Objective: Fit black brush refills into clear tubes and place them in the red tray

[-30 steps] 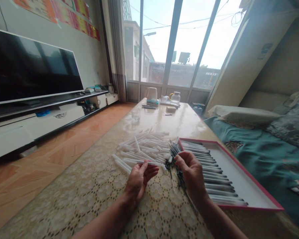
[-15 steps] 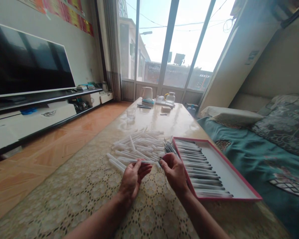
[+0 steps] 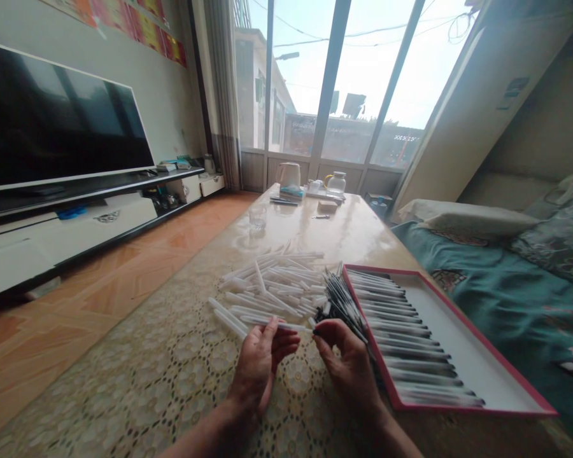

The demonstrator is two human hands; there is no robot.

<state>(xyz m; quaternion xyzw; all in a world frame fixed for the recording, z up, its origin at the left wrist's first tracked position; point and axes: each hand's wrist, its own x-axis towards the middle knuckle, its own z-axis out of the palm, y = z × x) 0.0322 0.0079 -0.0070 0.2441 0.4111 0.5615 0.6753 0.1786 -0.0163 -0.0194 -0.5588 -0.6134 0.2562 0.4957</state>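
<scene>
My left hand (image 3: 256, 364) holds a slim white tube (image 3: 293, 327), like a pen barrel, between thumb and fingers, pointing right. Thumb and forefinger of my right hand (image 3: 347, 359) are pinched at the tube's right end, on a small dark piece too tiny to name. Beyond both hands lies a loose pile of white tubes (image 3: 277, 289). To its right is a heap of thin dark rods (image 3: 342, 299), like pen refills, with small black parts at its near end. A pink-rimmed shallow box (image 3: 489, 350) holds a row of dark-ended pens (image 3: 410, 331).
A patterned cloth covers the table (image 3: 181, 362). Toward its far end stand a drinking glass (image 3: 257, 218), a glass jug (image 3: 336, 182), a pale kettle (image 3: 290, 174) and a small box (image 3: 327, 206). A bed or sofa (image 3: 482, 267) runs along the right, a TV cabinet (image 3: 119, 226) along the left.
The view has shifted slightly, so things sit further right. My right hand has come closer to the end of the tube that my left hand keeps holding.
</scene>
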